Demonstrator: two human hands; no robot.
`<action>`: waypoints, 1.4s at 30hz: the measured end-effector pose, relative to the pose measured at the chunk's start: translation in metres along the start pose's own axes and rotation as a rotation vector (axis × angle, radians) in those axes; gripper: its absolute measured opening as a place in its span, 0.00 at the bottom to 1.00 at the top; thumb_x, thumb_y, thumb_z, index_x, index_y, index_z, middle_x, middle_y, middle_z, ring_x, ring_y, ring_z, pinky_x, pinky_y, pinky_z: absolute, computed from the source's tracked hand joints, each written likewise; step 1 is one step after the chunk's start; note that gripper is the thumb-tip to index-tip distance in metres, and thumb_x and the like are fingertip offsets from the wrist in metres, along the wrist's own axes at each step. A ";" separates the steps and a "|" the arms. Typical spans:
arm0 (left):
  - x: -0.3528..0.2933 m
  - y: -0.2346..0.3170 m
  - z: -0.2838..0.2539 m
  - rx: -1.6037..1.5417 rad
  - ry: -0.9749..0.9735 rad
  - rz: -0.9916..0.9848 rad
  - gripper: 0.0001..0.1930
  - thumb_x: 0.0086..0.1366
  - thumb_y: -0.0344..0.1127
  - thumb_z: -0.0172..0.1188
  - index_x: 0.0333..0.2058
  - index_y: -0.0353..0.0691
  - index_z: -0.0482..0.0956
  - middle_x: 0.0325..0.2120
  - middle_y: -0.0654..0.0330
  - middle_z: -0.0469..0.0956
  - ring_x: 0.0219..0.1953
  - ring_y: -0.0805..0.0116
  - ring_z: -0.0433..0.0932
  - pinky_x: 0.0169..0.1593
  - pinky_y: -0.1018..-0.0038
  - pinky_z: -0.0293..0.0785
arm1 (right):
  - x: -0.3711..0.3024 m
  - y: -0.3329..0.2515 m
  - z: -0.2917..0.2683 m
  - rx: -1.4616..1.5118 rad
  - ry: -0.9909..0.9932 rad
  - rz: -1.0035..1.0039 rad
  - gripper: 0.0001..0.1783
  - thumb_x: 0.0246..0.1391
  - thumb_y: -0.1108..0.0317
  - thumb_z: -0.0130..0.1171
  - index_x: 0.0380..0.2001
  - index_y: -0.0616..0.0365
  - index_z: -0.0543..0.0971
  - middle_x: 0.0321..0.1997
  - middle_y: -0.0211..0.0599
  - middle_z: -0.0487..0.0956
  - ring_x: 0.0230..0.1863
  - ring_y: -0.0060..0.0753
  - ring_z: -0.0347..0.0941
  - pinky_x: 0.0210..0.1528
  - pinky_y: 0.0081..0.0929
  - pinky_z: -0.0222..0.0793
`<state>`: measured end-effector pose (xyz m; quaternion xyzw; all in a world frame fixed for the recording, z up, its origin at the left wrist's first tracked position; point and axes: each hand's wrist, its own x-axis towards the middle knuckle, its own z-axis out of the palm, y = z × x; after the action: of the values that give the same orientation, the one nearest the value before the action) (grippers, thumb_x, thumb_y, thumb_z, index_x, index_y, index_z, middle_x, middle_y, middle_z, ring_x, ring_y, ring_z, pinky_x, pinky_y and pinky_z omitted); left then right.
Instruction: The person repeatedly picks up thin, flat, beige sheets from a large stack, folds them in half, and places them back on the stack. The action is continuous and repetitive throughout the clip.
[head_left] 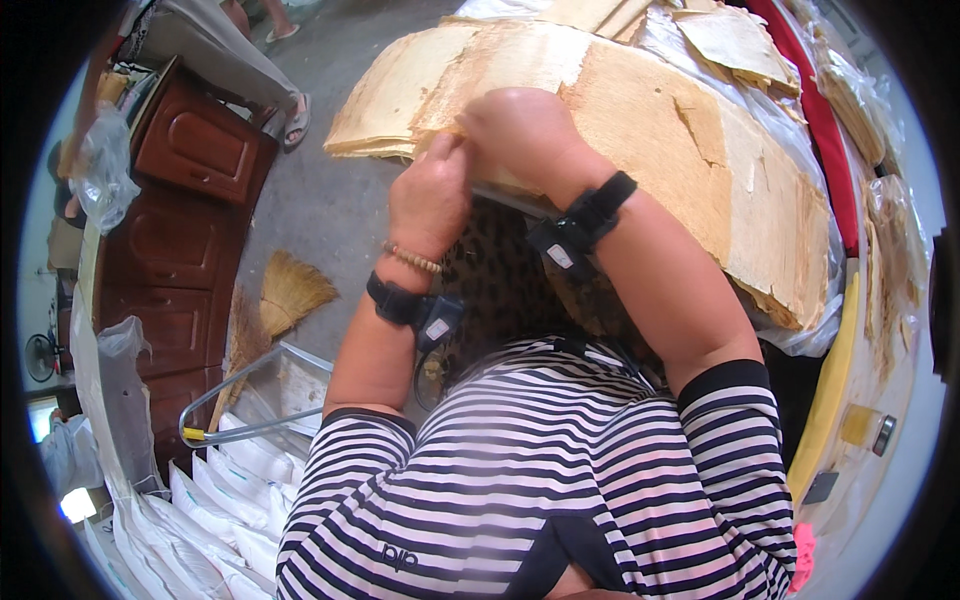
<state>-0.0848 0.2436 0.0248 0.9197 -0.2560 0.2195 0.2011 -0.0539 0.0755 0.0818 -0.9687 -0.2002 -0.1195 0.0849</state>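
Observation:
A broad stack of thin, brittle-looking tan sheets (640, 130) with rough edges lies across the far side in front of me. At its near left edge my two hands are close together. My left hand (432, 195) is closed, thumb and fingers pinched beside the edge of the stack. Over the top sheet my right hand (522, 128) bends down with its fingers curled in, close to the left fingertips. What sits between the fingers of either hand is hidden.
Clear plastic wrapping (810, 335) shows under the stack. A reddish-brown cabinet (170, 240) stands at the left, with a straw broom (295, 290) on the floor nearby. White sacks (220, 500) lie lower left beside a metal-framed stand (240, 385). Another person's sandalled foot (297, 122) is at the upper left.

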 end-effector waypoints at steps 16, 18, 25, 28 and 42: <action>-0.001 0.002 -0.006 0.051 0.007 0.057 0.16 0.61 0.26 0.58 0.47 0.47 0.86 0.45 0.66 0.85 0.47 0.58 0.82 0.50 0.64 0.81 | -0.008 0.015 0.009 0.770 0.532 0.441 0.16 0.64 0.59 0.59 0.35 0.62 0.86 0.30 0.51 0.84 0.35 0.50 0.82 0.39 0.40 0.77; 0.012 0.001 -0.008 0.133 -0.061 0.089 0.15 0.62 0.27 0.59 0.46 0.45 0.86 0.44 0.64 0.85 0.47 0.56 0.81 0.51 0.64 0.81 | -0.014 0.019 0.007 0.819 0.585 0.463 0.16 0.66 0.59 0.60 0.38 0.63 0.87 0.26 0.46 0.84 0.26 0.40 0.78 0.33 0.36 0.73; 0.066 0.003 0.010 0.001 0.003 0.103 0.06 0.66 0.30 0.59 0.39 0.41 0.84 0.40 0.56 0.84 0.42 0.53 0.83 0.46 0.61 0.82 | -0.023 0.020 0.007 0.499 0.630 0.205 0.14 0.67 0.63 0.61 0.36 0.66 0.85 0.23 0.41 0.81 0.25 0.26 0.74 0.32 0.31 0.70; 0.072 0.001 0.018 0.095 -0.045 0.160 0.06 0.69 0.35 0.59 0.35 0.42 0.82 0.36 0.57 0.83 0.37 0.53 0.84 0.40 0.61 0.83 | -0.025 0.022 0.005 0.616 0.644 0.270 0.12 0.67 0.65 0.60 0.35 0.62 0.85 0.25 0.40 0.82 0.28 0.29 0.76 0.33 0.32 0.71; 0.094 0.019 0.025 0.136 0.075 0.407 0.05 0.66 0.32 0.57 0.36 0.43 0.82 0.32 0.58 0.82 0.39 0.56 0.84 0.40 0.62 0.83 | -0.050 0.033 -0.016 1.185 0.825 0.405 0.11 0.70 0.67 0.61 0.39 0.64 0.87 0.29 0.22 0.80 0.32 0.11 0.71 0.34 0.17 0.69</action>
<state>-0.0148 0.1805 0.0568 0.8518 -0.4133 0.3062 0.0995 -0.0887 0.0241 0.0796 -0.6552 -0.0007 -0.3270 0.6810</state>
